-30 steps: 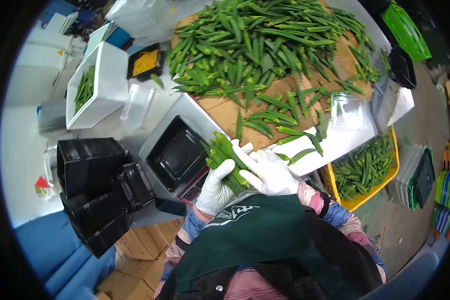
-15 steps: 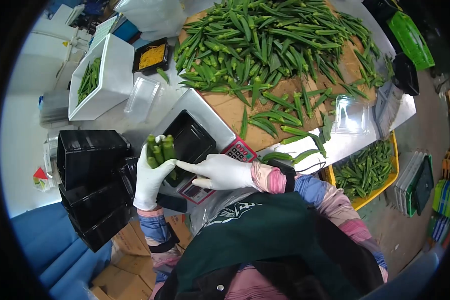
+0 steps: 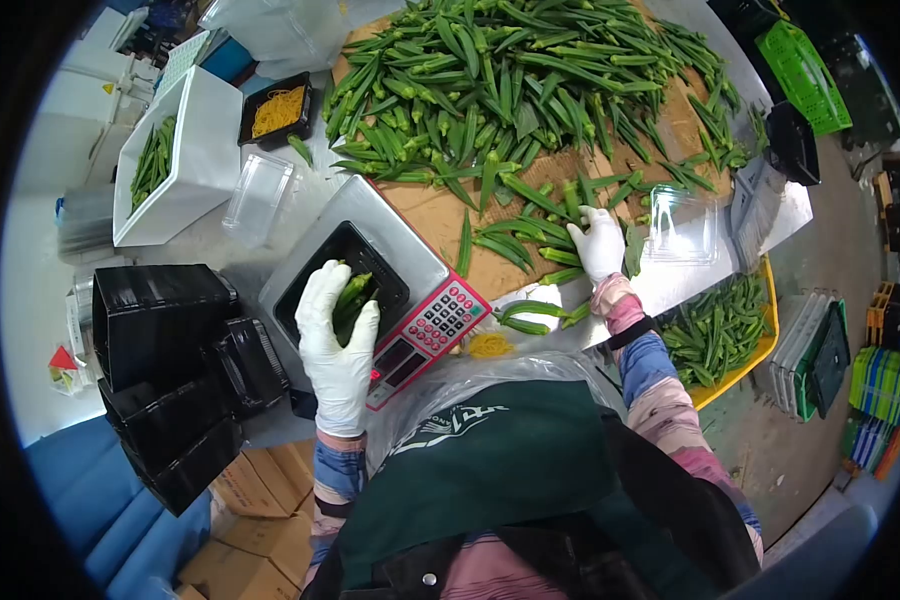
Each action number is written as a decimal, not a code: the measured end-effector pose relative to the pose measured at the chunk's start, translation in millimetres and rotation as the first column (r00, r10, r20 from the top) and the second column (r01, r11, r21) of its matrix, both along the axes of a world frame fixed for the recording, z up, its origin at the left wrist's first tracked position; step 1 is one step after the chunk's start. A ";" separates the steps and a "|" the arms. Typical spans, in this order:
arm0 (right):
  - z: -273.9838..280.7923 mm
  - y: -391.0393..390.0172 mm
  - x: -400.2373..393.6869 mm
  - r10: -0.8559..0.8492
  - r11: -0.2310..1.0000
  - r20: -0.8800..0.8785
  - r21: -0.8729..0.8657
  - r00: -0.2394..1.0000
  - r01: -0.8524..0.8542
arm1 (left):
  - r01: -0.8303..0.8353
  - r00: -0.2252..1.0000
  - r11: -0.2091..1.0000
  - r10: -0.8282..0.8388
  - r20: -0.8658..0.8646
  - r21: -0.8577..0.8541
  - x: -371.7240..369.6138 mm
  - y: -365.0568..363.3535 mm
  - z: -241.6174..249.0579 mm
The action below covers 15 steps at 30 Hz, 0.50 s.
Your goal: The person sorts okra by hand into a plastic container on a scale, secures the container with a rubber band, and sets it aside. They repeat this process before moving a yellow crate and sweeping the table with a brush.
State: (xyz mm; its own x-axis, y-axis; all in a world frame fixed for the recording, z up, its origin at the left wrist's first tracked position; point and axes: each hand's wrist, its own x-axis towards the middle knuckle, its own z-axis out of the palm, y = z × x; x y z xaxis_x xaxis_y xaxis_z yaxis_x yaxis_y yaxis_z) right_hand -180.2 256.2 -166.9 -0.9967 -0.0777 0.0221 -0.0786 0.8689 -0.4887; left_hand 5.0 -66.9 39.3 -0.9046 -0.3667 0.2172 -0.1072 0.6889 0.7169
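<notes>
In a white glove, my left hand [image 3: 338,340] is closed around a few green okra pods [image 3: 352,293] inside a black plastic tray [image 3: 390,285]. That tray rests on the metal plate of a digital scale [image 3: 425,335] with a red-edged keypad. Farther right, my gloved right hand [image 3: 599,245] is over the cardboard, its fingers curled onto an okra pod [image 3: 571,198] at the near edge of the heap. The undersides of its fingers are hidden. Several loose okra pods [image 3: 530,318] lie just to its left and below.
A large okra heap [image 3: 510,90] covers the cardboard [image 3: 410,205]. Stacked black trays [image 3: 165,320] stand left of the scale, beyond them a white foam box [image 3: 185,170] holding okra. A clear lid [image 3: 682,225] lies right; a yellow crate [image 3: 770,345] of okra stands below.
My left hand has lowered the okra pods into the black tray. My right hand, which was pointing at those pods, has moved right to the loose okra on the cardboard. The view has shifted slightly.
</notes>
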 end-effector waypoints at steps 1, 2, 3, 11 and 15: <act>-0.6 -0.8 -1.4 0.036 0.999 0.020 -0.006 0.999 -0.036 | 0.010 1.000 1.000 -0.010 -0.001 0.002 -2.5 6.2 2.3; -0.2 1.0 -3.2 -0.034 0.986 0.064 -0.158 0.997 0.044 | 0.027 1.000 1.000 -0.027 -0.015 0.007 -2.7 9.7 2.4; 1.2 5.3 -6.0 -0.097 0.944 0.117 -0.303 0.988 0.128 | 0.044 0.999 0.999 -0.044 -0.029 0.012 -2.5 12.2 2.6; 13.8 26.5 -32.5 -0.173 0.981 -0.069 -0.101 0.983 0.165 | -0.016 0.999 0.986 0.021 -0.028 0.164 7.1 25.9 -4.3; -6.4 5.1 -27.9 -0.100 0.992 -0.058 0.073 0.993 0.104 | 0.025 1.000 0.989 -0.022 -0.022 0.144 2.6 40.9 1.8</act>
